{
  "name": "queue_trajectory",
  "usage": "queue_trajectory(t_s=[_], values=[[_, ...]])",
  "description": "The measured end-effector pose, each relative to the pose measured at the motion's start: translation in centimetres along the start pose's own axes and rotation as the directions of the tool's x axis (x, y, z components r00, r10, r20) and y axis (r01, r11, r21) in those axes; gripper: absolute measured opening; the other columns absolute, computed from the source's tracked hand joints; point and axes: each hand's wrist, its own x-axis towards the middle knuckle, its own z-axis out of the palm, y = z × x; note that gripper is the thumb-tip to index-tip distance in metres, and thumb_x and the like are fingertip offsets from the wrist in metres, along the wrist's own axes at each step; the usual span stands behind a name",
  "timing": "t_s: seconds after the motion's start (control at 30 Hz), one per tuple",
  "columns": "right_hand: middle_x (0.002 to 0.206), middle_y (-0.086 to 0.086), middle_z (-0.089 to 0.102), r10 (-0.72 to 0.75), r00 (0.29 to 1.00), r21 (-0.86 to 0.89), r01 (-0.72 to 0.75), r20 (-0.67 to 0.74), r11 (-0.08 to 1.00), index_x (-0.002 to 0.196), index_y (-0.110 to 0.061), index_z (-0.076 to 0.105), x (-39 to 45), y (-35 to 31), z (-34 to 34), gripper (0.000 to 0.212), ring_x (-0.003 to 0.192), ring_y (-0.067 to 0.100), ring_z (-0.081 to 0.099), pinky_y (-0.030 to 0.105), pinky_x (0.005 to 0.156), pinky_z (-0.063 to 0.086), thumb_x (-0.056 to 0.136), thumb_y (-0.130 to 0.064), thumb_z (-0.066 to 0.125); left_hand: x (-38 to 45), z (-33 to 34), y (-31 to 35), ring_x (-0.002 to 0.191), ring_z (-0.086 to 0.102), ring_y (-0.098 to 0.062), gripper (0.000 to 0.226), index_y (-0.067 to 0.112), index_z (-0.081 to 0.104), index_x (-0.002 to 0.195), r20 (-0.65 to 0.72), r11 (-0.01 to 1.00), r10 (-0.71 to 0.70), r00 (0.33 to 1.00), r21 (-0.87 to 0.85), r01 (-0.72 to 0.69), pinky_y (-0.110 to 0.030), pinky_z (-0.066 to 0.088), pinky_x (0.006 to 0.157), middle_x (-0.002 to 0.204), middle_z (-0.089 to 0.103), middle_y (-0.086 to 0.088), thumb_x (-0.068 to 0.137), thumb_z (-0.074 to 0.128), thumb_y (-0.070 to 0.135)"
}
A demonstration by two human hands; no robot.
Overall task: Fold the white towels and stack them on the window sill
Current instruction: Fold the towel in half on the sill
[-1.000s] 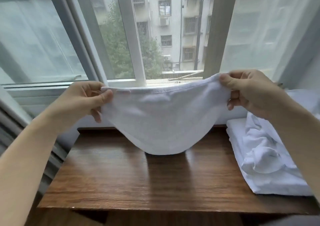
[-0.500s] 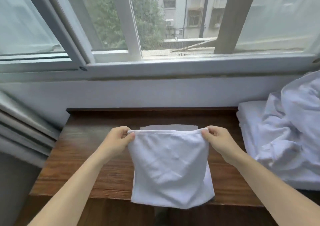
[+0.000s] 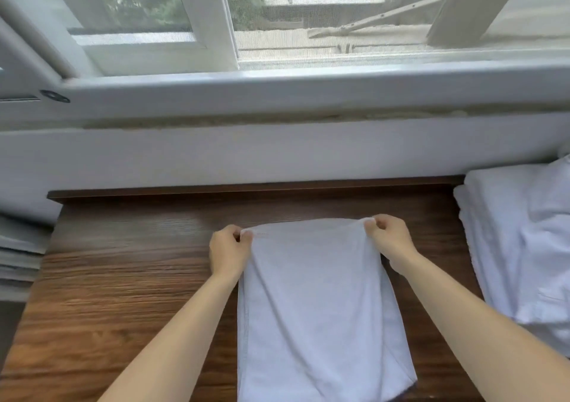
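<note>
A white towel (image 3: 317,309), folded double, lies lengthwise on the dark wooden sill top (image 3: 129,278), its near end reaching the front edge. My left hand (image 3: 229,252) pinches the far left corner of the towel. My right hand (image 3: 388,238) pinches the far right corner. Both corners are held just above the wood, about a towel's width apart. A pile of other white towels (image 3: 521,247) sits at the right end of the wooden top, partly folded and partly rumpled.
A white wall strip and window frame (image 3: 277,93) rise directly behind the wooden top. The glass panes (image 3: 324,3) look out on trees and a building. Grey ribbed trim (image 3: 18,253) borders the left side.
The towel went from hanging stretched in front of the window to lying flat on the wood. Both hands came down and forward with it, and my view tilted downward.
</note>
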Motion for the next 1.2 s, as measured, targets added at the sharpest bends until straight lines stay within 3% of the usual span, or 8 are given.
queue_trajectory(t_s=[0.13,0.27,0.5,0.7,0.8,0.93,1.07,1.2], values=[[0.114,0.021,0.071,0.054,0.998,0.000,-0.054,0.024,0.999,0.107,-0.005,0.075,0.2,-1.0,0.8,0.026,0.110,0.040,0.065,0.058,0.101,0.053,0.101,-0.027,0.062,-0.1,0.5,0.5,0.073,0.058,-0.011,0.018,0.013,0.070,0.086,-0.027,0.999,-0.036,0.999,-0.016,0.035,-0.024,0.037,0.056,0.080,0.067,0.003,0.098,0.065,0.025],[0.120,0.031,0.066,0.070,0.997,0.013,-0.071,0.039,0.997,0.111,0.005,0.070,0.2,-1.3,0.6,0.036,0.116,0.049,0.060,0.061,0.101,0.051,0.098,-0.028,0.065,0.0,0.7,0.4,0.085,0.063,-0.019,0.015,0.016,0.071,0.087,-0.019,0.984,-0.139,0.990,-0.116,0.136,-0.030,0.043,0.073,0.083,0.069,0.006,0.094,0.069,0.028],[0.093,0.009,0.072,0.130,0.991,0.124,-0.130,0.007,0.984,0.097,-0.006,0.075,-0.6,-1.6,-1.0,0.012,0.081,0.022,0.064,0.033,0.069,0.052,0.101,-0.012,0.066,0.2,1.3,0.6,0.091,0.067,-0.025,0.020,0.021,0.070,0.074,-0.055,0.958,-0.244,0.968,-0.167,0.232,-0.044,0.053,0.092,0.081,0.071,0.009,0.089,0.073,0.035],[0.093,0.010,0.073,0.233,0.971,0.253,-0.215,-0.042,0.943,0.083,-0.012,0.073,0.0,-1.0,-1.1,0.012,0.075,0.021,0.062,0.033,0.064,0.050,0.091,-0.004,0.076,0.2,2.0,0.5,0.104,0.063,-0.034,0.019,0.025,0.069,0.078,-0.131,0.967,-0.224,0.966,0.094,0.237,-0.047,0.037,0.095,0.100,0.074,-0.002,0.091,0.070,0.039],[0.093,0.008,0.071,0.287,0.958,0.307,-0.268,-0.017,0.913,0.091,-0.011,0.070,-0.3,-1.3,-1.1,0.010,0.079,0.020,0.065,0.029,0.062,0.052,0.090,-0.004,0.078,-0.1,2.0,1.1,0.114,0.062,-0.033,0.013,0.022,0.071,0.100,-0.109,0.970,-0.232,0.967,0.050,0.238,-0.046,0.036,0.102,0.110,0.073,-0.003,0.096,0.068,0.033],[0.098,0.006,0.073,0.286,0.958,0.315,-0.278,0.023,0.907,0.102,-0.011,0.073,0.2,-0.9,-1.5,0.017,0.087,0.020,0.069,0.030,0.066,0.055,0.089,-0.004,0.080,0.1,2.2,1.0,0.109,0.063,-0.031,0.010,0.022,0.065,0.091,-0.086,0.978,-0.209,0.974,-0.030,0.207,-0.046,0.042,0.105,0.107,0.072,-0.003,0.095,0.067,0.031],[0.092,0.003,0.069,0.242,0.969,0.269,-0.245,0.045,0.931,0.091,-0.014,0.071,0.1,-0.9,-1.7,0.014,0.080,0.017,0.060,0.034,0.077,0.055,0.089,-0.002,0.078,0.2,2.4,1.2,0.107,0.064,-0.033,0.025,0.022,0.057,0.069,-0.111,0.981,-0.184,0.977,0.033,0.189,-0.050,0.049,0.100,0.106,0.073,-0.002,0.090,0.069,0.030],[0.091,0.004,0.067,0.214,0.974,0.269,-0.227,0.077,0.936,0.088,-0.012,0.069,0.0,-1.3,-1.5,0.014,0.079,0.016,0.060,0.032,0.074,0.055,0.090,-0.002,0.078,0.2,2.7,2.3,0.113,0.063,-0.030,0.007,0.023,0.071,0.090,-0.126,0.972,-0.236,0.964,-0.012,0.236,-0.044,0.044,0.103,0.109,0.074,0.001,0.091,0.071,0.030]])
